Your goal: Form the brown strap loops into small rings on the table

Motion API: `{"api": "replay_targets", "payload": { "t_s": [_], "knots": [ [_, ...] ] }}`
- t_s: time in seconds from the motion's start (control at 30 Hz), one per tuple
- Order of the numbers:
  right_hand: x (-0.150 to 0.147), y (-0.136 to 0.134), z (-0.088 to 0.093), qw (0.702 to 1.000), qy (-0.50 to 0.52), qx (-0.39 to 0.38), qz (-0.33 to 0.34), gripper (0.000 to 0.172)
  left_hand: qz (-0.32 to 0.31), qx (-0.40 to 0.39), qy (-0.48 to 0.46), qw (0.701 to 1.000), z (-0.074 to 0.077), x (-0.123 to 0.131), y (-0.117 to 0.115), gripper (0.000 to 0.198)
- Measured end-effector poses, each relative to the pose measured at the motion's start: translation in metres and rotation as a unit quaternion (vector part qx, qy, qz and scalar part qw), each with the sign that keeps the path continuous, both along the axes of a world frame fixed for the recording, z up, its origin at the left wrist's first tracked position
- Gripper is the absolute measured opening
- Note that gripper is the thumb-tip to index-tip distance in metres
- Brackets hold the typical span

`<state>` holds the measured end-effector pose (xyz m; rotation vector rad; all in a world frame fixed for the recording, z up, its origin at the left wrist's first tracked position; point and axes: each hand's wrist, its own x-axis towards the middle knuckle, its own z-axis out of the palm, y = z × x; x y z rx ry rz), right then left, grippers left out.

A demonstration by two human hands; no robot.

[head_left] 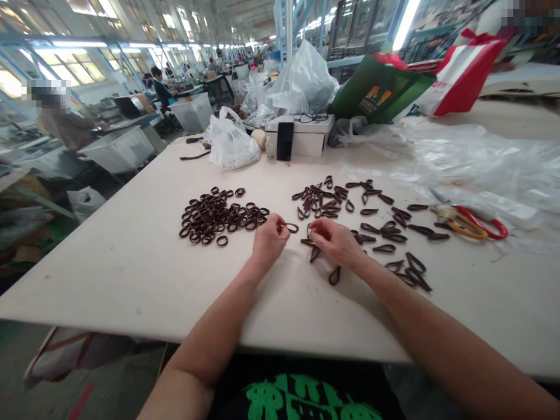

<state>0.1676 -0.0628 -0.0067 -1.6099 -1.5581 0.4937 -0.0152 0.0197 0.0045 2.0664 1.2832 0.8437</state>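
Note:
My left hand (270, 238) pinches a small dark brown loop (292, 228) between its fingertips, just right of a pile of round brown rings (219, 214). My right hand (335, 240) rests on the white table (131, 262) with its fingers curled over flattened brown loops (313, 253). Several more flattened loops (376, 224) lie scattered to the right and beyond both hands.
Red and yellow scissors (470, 223) lie at the right on clear plastic sheeting (472, 157). At the back stand a white box (306, 137) with a black phone (284, 141), plastic bags (231, 146), a green bag (380, 90). People work at far tables on the left.

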Motion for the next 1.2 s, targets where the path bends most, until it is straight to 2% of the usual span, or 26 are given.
{"api": "replay_targets", "payload": {
  "t_s": [0.13, 0.23, 0.33, 0.43, 0.57, 0.6, 0.67, 0.73, 0.83, 0.93, 1.03, 1.07, 1.13, 1.2],
  "knots": [
    [0.016, 0.002, -0.003, 0.991, -0.110, 0.064, -0.039, 0.019, 0.124, 0.047, -0.048, 0.990, 0.006, -0.034, 0.037, 0.017],
    [0.021, 0.008, -0.008, 0.974, -0.211, 0.084, 0.002, 0.021, 0.169, 0.085, -0.059, 0.980, 0.008, -0.051, 0.050, 0.027],
    [0.017, 0.015, -0.009, 0.952, -0.288, 0.073, 0.069, 0.024, 0.132, 0.090, -0.057, 0.986, 0.008, -0.048, 0.044, 0.026],
    [0.009, 0.015, -0.001, 0.944, -0.311, 0.037, 0.106, 0.019, 0.054, 0.069, -0.032, 0.996, 0.008, -0.034, 0.024, 0.031],
    [0.002, 0.011, 0.006, 0.934, -0.351, -0.022, 0.069, 0.015, -0.022, -0.010, 0.010, 1.000, 0.005, -0.019, 0.004, 0.044],
    [0.001, 0.011, 0.005, 0.936, -0.345, -0.029, 0.061, 0.015, -0.033, -0.035, 0.021, 0.999, 0.003, -0.016, 0.002, 0.049],
    [0.000, 0.011, 0.000, 0.978, -0.200, -0.003, 0.055, 0.012, -0.067, -0.114, 0.061, 0.989, -0.001, -0.010, 0.001, 0.058],
    [-0.002, 0.009, -0.006, 0.996, -0.040, 0.024, 0.072, 0.013, -0.116, -0.199, 0.063, 0.971, -0.006, -0.005, 0.001, 0.061],
    [-0.002, 0.007, -0.010, 0.986, 0.127, 0.033, 0.104, 0.012, -0.162, -0.266, 0.027, 0.950, -0.009, 0.000, -0.002, 0.056],
    [-0.002, 0.002, -0.002, 0.962, 0.245, 0.007, 0.119, 0.010, -0.182, -0.305, -0.042, 0.934, 0.000, 0.001, -0.014, 0.046],
    [-0.008, -0.011, 0.014, 0.952, 0.265, -0.041, 0.148, 0.010, -0.215, -0.359, -0.124, 0.900, 0.018, 0.003, -0.036, 0.036],
    [-0.009, -0.016, 0.019, 0.962, 0.235, -0.030, 0.136, 0.011, -0.228, -0.364, -0.141, 0.892, 0.023, 0.005, -0.041, 0.030],
    [-0.008, -0.022, 0.022, 0.986, 0.134, 0.040, 0.086, 0.012, -0.240, -0.367, -0.160, 0.884, 0.026, 0.009, -0.042, 0.023],
    [-0.005, -0.016, 0.018, 0.981, 0.139, 0.079, 0.111, 0.015, -0.233, -0.384, -0.172, 0.876, 0.023, 0.011, -0.032, 0.023]
  ]
}}
